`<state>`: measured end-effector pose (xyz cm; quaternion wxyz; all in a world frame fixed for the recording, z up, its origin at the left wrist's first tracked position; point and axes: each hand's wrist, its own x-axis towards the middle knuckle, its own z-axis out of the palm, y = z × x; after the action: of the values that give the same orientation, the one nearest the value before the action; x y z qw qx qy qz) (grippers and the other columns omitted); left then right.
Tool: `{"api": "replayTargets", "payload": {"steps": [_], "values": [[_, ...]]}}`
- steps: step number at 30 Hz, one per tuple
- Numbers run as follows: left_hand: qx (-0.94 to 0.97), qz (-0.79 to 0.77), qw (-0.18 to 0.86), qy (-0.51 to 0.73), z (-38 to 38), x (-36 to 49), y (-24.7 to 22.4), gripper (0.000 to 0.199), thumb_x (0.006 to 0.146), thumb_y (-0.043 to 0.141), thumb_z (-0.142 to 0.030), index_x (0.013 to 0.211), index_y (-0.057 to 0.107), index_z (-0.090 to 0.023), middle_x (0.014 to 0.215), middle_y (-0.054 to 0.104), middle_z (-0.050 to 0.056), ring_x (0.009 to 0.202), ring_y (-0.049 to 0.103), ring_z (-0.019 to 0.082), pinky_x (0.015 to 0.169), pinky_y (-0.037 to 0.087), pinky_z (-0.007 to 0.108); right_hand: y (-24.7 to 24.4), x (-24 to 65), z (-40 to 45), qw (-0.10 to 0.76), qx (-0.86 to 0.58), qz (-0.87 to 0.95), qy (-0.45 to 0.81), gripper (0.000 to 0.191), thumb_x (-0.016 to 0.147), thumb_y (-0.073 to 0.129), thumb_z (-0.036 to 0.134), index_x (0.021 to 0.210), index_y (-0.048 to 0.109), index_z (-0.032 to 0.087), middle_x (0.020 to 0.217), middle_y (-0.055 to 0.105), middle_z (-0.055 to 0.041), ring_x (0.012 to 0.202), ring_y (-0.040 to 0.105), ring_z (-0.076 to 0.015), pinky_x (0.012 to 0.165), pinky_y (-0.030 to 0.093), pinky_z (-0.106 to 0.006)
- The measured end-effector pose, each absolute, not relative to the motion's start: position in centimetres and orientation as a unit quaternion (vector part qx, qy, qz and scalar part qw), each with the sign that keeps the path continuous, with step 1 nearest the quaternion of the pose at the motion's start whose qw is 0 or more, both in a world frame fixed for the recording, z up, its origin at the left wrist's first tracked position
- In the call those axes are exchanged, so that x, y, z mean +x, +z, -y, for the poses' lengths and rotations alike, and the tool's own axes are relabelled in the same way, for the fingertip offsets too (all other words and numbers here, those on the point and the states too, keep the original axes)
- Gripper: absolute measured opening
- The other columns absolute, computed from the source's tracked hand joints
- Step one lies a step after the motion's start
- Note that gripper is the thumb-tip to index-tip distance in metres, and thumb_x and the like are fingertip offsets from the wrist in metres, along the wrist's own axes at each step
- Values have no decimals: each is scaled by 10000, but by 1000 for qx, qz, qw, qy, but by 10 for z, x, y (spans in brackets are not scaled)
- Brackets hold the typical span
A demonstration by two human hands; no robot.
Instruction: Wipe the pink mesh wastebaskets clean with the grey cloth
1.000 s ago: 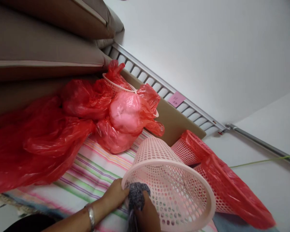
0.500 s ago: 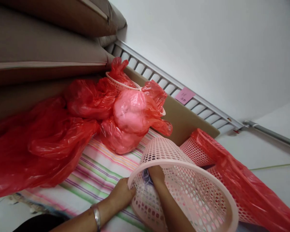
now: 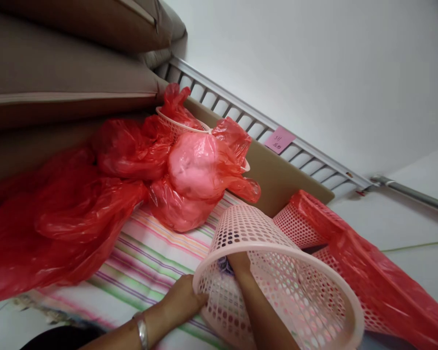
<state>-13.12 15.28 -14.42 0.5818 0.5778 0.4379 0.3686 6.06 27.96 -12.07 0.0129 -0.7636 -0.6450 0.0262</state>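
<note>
A pale pink plastic basket with a holed wall lies tilted on its side, its wide mouth facing me. My left hand, below a silver bangle, grips the basket's rim at the left with the thumb inside. My right hand reaches into the basket and is closed on a bunched purple patterned cloth, pressed near the inner wall. The basket's rim and my own hand hide part of the fingers and the cloth.
Red plastic bags and a larger red bag lie on a striped cloth. Baskets under red plastic stand at right. Behind are a metal rail, a pink note and stacked brown cushions.
My right hand and the purple cloth have shifted slightly within the basket. My left hand keeps its hold on the rim. The view has moved a little.
</note>
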Motion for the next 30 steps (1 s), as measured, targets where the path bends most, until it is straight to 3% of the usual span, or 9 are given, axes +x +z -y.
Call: {"api": "replayTargets", "payload": {"steps": [7, 12, 18, 23, 30], "values": [[578, -430, 577, 385, -150, -129, -146, 298, 660, 467, -150, 851, 694, -131, 836, 714, 26, 788, 637, 205, 707, 478, 246, -115, 54, -216, -20, -758, 649, 61, 545, 771, 475, 291, 1287, 408, 127, 1078, 642, -138, 976, 618, -257, 807, 457, -344], [580, -428, 565, 403, -150, -126, -147, 298, 654, 442, -142, 808, 696, -107, 780, 709, 41, 768, 641, 208, 671, 470, 244, -119, 53, -155, -22, -724, 684, 86, 586, 747, 455, 203, 1309, 359, 68, 1302, 490, -178, 1189, 481, -241, 964, 368, -320], [583, -416, 559, 418, -149, -127, -146, 285, 667, 450, -163, 807, 687, -87, 763, 705, 49, 720, 631, 190, 620, 455, 221, -118, 52, -115, -55, -734, 667, 114, 562, 752, 493, 222, 1297, 393, 129, 1312, 490, -152, 1211, 462, -243, 982, 353, -325], [583, -421, 559, 412, -151, -125, -148, 301, 675, 465, -165, 854, 695, -89, 815, 713, 57, 774, 637, 199, 673, 467, 232, -112, 56, -140, 11, -708, 696, 115, 411, 799, 439, 291, 1196, 461, 189, 1173, 600, -99, 1063, 575, -208, 869, 419, -277], [570, -423, 576, 405, -152, -123, -147, 340, 652, 453, -108, 891, 694, -115, 861, 719, 37, 797, 652, 199, 698, 481, 236, -113, 63, -226, -21, -756, 653, 37, 502, 761, 476, 311, 1242, 450, 166, 1105, 637, -115, 1002, 603, -277, 818, 454, -373]]}}
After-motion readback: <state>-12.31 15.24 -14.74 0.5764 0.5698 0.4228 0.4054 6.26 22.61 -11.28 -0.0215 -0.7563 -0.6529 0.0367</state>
